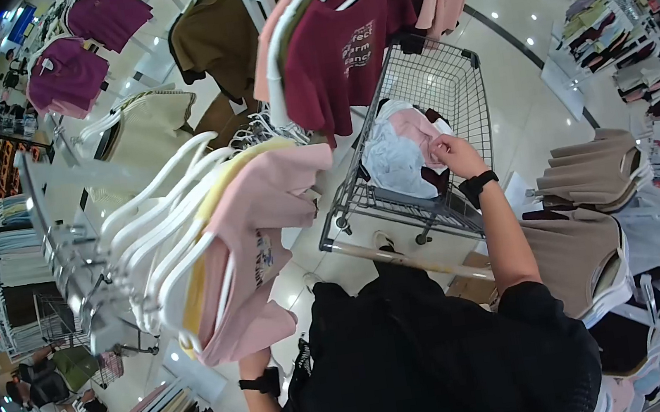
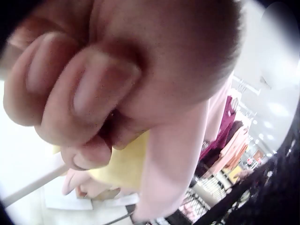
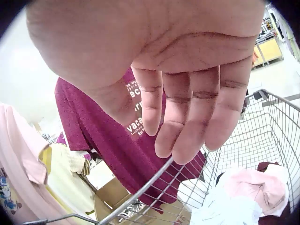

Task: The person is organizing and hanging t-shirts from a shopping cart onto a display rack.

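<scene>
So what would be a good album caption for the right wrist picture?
An open hand by a wire cart of clothes, with a maroon shirt hanging behind.

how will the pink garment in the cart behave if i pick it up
The pink garment will probably be floppy, since it lies crumpled in loose folds. It looks light for its size, being soft cloth with no bulky padding showing. It may drag the pale garment along, as the two lie bunched together.
</scene>
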Demonstrator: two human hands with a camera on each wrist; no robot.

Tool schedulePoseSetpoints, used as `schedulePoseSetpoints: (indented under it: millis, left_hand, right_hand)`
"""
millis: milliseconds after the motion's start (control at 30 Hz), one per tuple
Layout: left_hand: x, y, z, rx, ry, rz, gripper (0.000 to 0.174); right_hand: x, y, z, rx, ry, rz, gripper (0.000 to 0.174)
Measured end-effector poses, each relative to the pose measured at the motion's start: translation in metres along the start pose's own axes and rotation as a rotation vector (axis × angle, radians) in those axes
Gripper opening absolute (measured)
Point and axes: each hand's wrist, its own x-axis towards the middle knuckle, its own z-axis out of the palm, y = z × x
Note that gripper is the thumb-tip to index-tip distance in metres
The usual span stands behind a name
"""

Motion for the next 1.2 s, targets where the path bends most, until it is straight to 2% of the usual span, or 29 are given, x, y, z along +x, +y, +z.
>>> schedulePoseSetpoints:
  millis: [33, 67, 100, 133, 200, 233, 267, 333, 400, 467, 533, 600, 633, 667, 733, 767, 833, 967, 1033, 1067, 1133, 1167, 1200]
  left_hand:
    - [-0.004, -0.012, 0.02, 0.171, -0.093, 0.025, 0.026]
    - [-0.004, 0.004, 0.03, 0.34, -0.194, 0.049, 0.024]
    - [-0.009, 0.02, 0.044, 0.193, -0.217, -0.093, 0.02]
    - [-0.011, 0.034, 0.053, 0.202, -0.229, -0.108, 0.02]
    - [0.003, 0.113, 0.058, 0.305, -0.445, -0.492, 0.028]
    - [0.008, 0.155, 0.056, 0.21, -0.416, -0.507, 0.036]
    - [0.012, 0.185, 0.049, 0.208, -0.397, -0.422, 0.035]
    - [0.023, 0.268, 0.019, -0.027, -0.351, -0.424, 0.037]
    - [0.007, 0.315, -0.023, -0.153, -0.088, -0.098, 0.041]
    - [-0.001, 0.314, -0.038, -0.602, 0.021, 0.234, 0.042]
    - [-0.004, 0.304, -0.031, -0.627, 0.024, 0.258, 0.038]
    - [0.004, 0.31, -0.004, -0.344, 0.238, 0.087, 0.036]
    - [0.007, 0.307, -0.003, -0.275, 0.097, 0.012, 0.034]
    - [0.018, 0.314, 0.019, -0.274, 0.192, -0.065, 0.025]
    - [0.033, 0.315, 0.042, -0.159, 0.265, -0.303, 0.021]
    - [0.035, 0.301, 0.052, -0.135, 0.242, -0.208, 0.027]
    - [0.039, 0.284, 0.065, -0.273, 0.22, -0.258, 0.034]
    - [0.048, 0.281, 0.08, -0.286, 0.182, -0.24, 0.034]
    - [0.046, 0.272, 0.083, -0.269, 0.151, -0.26, 0.031]
    - [0.047, 0.27, 0.084, -0.263, 0.154, -0.268, 0.031]
    - [0.046, 0.269, 0.087, -0.311, 0.105, -0.313, 0.03]
    - [0.044, 0.265, 0.086, -0.3, 0.094, -0.328, 0.029]
    - [0.042, 0.262, 0.086, -0.298, 0.099, -0.338, 0.029]
  right_hand:
    - [0.014, 0.02, 0.0, -0.029, -0.007, -0.009, 0.027]
    - [0.025, 0.035, -0.001, -0.059, -0.014, -0.014, 0.028]
    - [0.035, 0.048, -0.001, -0.149, -0.023, -0.041, 0.028]
    - [0.042, 0.06, 0.002, -0.114, -0.036, 0.014, 0.028]
    - [0.067, 0.093, 0.017, -0.087, -0.119, 0.142, 0.03]
    - [0.082, 0.114, 0.027, -0.083, -0.139, 0.145, 0.03]
    - [0.095, 0.138, 0.041, -0.052, -0.164, 0.162, 0.03]
    - [0.104, 0.193, 0.078, -0.012, -0.212, 0.201, 0.031]
    - [0.126, 0.229, 0.106, 0.038, -0.293, 0.318, 0.03]
    - [0.136, 0.227, 0.117, 0.058, -0.328, 0.431, 0.03]
    - [0.141, 0.221, 0.125, 0.1, -0.333, 0.422, 0.031]
    - [0.148, 0.23, 0.136, 0.119, -0.333, 0.424, 0.03]
    - [0.15, 0.238, 0.142, 0.133, -0.316, 0.429, 0.03]
    - [0.152, 0.246, 0.149, 0.14, -0.322, 0.436, 0.03]
    - [0.16, 0.269, 0.165, 0.097, -0.33, 0.463, 0.029]
    - [0.164, 0.287, 0.177, 0.103, -0.335, 0.464, 0.029]
    - [0.17, 0.32, 0.204, -0.129, -0.268, 0.361, 0.029]
    - [0.157, 0.287, 0.202, -0.275, -0.316, 0.337, 0.032]
    - [0.15, 0.283, 0.214, -0.371, -0.396, 0.165, 0.035]
    - [0.151, 0.288, 0.221, -0.367, -0.406, 0.163, 0.035]
    - [0.154, 0.297, 0.235, -0.42, -0.695, 0.05, 0.037]
    - [0.15, 0.281, 0.228, -0.436, -0.648, 0.057, 0.036]
    - [0.153, 0.303, 0.247, -0.435, -0.66, 0.054, 0.036]
